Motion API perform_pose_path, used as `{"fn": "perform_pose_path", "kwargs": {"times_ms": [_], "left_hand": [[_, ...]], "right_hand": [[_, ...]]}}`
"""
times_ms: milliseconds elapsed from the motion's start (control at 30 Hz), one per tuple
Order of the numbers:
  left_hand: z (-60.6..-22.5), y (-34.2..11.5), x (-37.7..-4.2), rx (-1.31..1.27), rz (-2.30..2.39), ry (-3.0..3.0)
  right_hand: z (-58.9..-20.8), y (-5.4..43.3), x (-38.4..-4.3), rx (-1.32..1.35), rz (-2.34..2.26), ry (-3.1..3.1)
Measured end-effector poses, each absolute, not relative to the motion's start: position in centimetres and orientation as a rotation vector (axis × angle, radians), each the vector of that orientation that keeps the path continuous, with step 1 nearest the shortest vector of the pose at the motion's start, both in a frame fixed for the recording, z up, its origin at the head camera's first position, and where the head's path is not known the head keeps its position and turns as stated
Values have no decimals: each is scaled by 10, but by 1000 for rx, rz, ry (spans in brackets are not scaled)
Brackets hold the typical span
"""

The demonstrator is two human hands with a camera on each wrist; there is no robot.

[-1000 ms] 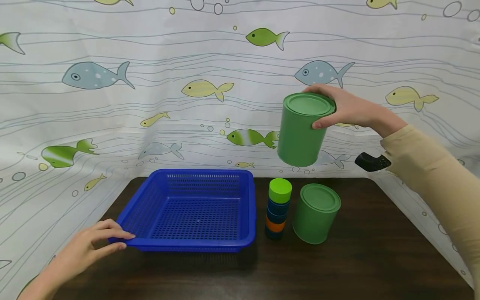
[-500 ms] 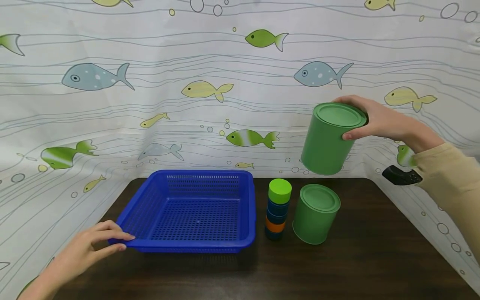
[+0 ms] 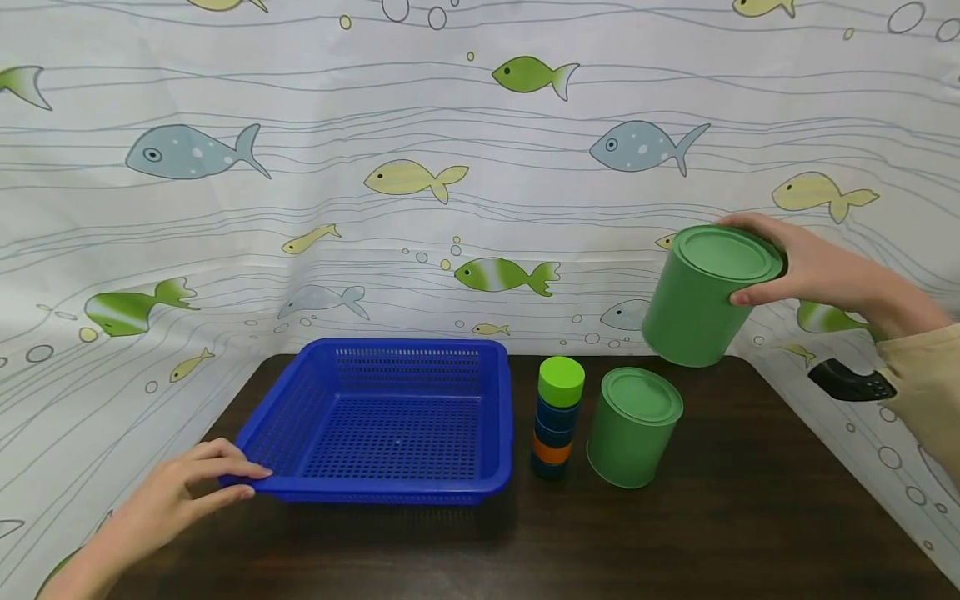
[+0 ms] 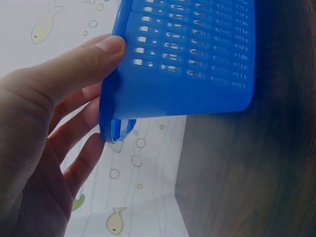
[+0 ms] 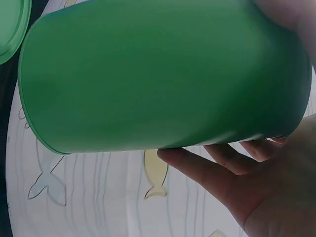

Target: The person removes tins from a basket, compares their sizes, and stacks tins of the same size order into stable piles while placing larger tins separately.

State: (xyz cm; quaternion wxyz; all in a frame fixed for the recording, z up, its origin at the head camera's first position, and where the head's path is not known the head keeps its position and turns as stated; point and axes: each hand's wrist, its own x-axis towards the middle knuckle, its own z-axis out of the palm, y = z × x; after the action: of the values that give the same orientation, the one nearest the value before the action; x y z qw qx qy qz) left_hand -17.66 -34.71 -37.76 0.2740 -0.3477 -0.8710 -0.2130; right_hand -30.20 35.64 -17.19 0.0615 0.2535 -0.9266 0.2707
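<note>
My right hand point(image 3: 825, 267) grips a green lidded can point(image 3: 696, 312) near its top, thumb on the near side and fingers behind. The can hangs slightly tilted in the air above the table's right back part. In the right wrist view its green wall point(image 5: 148, 79) fills most of the frame. At the left, my left hand point(image 3: 176, 487) pinches the front left corner of a blue plastic basket point(image 3: 390, 485). The left wrist view shows the thumb point(image 4: 112, 45) on one side of the rim and the fingers on the other. Nothing lies inside the basket.
A second green can point(image 3: 632, 442) stands on the dark wooden table point(image 3: 750, 517). Between it and the basket rises a stack of cups point(image 3: 558, 417), lime green on top, then dark blue and orange. A white sheet with fish drawings point(image 3: 420, 100) hangs behind and along the sides.
My right hand has carried the green can to the right and somewhat lower, from above the cup stack to right of the standing can. The left hand and basket stay in place.
</note>
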Motion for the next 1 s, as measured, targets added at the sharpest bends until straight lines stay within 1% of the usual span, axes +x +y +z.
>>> {"fn": "perform_pose_path", "kwargs": {"times_ms": [200, 433, 767, 1000], "left_hand": [[-377, -346, -177, -922, -565, -2348], [-375, -344, -175, -895, -564, -2363], [-378, -346, -176, -929, -589, -2351], [-380, -348, -178, -943, -594, -2341]], "right_hand": [[-191, 377, -298, 657, 808, -2822], [-217, 395, -293, 592, 815, -2845], [-242, 411, -287, 600, 798, -2903], [-264, 418, -285, 664, 838, -2923]]}}
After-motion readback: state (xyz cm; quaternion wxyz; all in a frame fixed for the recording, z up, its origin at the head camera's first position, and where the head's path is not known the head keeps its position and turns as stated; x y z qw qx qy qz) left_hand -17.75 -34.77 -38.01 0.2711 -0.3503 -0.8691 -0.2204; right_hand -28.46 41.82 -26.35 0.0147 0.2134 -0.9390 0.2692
